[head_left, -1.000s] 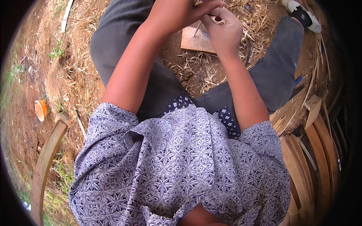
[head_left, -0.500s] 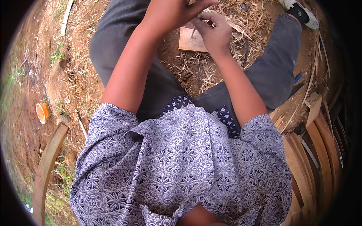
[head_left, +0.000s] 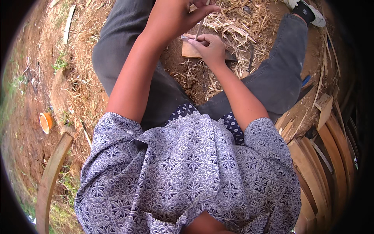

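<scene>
At the top of the head view my left hand [head_left: 179, 17] is closed around a thin pale stick [head_left: 200, 29], its fingertips partly cut off by the frame edge. The stick slants down to my right hand [head_left: 211, 50], whose thumb and forefinger are closed beside its lower end. A pale blade-like tip [head_left: 184, 37] shows left of the right fingers and a dark end [head_left: 231, 57] sticks out behind that hand; together they look like a knife, mostly hidden in the grip. Below the right hand lies a small wooden board [head_left: 189, 50], partly covered.
My outstretched legs [head_left: 269, 74] frame the dirt ground, strewn with wood shavings [head_left: 237, 27]. Curved wooden slats [head_left: 311, 167] are stacked at the right, beside a blue item [head_left: 306, 80]. At the left are an orange round object [head_left: 46, 122] and a long plank [head_left: 52, 175].
My right hand has moved down and left over the board, away from my left hand. The blade-like tip and dark end now show at it. My left hand has shifted slightly.
</scene>
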The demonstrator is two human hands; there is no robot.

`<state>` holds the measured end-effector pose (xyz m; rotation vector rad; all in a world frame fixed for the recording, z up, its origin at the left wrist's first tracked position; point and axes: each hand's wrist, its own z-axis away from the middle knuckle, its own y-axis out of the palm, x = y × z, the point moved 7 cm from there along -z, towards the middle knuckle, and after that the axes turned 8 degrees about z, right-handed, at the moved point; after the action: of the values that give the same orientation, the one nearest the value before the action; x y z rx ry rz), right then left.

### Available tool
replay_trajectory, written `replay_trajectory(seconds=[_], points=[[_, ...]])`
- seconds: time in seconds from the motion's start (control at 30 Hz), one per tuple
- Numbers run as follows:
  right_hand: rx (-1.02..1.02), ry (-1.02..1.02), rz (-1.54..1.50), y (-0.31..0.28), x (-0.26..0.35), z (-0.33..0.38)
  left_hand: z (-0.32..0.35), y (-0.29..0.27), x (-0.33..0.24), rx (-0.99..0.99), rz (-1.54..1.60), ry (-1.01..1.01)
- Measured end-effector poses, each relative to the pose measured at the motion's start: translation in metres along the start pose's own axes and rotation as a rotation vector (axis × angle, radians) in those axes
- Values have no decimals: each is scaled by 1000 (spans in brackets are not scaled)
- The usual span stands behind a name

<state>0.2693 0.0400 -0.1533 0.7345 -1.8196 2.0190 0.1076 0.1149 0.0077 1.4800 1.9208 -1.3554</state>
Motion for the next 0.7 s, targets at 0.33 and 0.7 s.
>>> replay_trajectory(seconds=[0.33, 0.7], points=[[-126, -50, -163, -26, 18, -21, 1, -5, -1, -22, 8, -8], [-162, -49, -269, -46, 37, -28, 7, -5, -2, -25, 9, 53]])
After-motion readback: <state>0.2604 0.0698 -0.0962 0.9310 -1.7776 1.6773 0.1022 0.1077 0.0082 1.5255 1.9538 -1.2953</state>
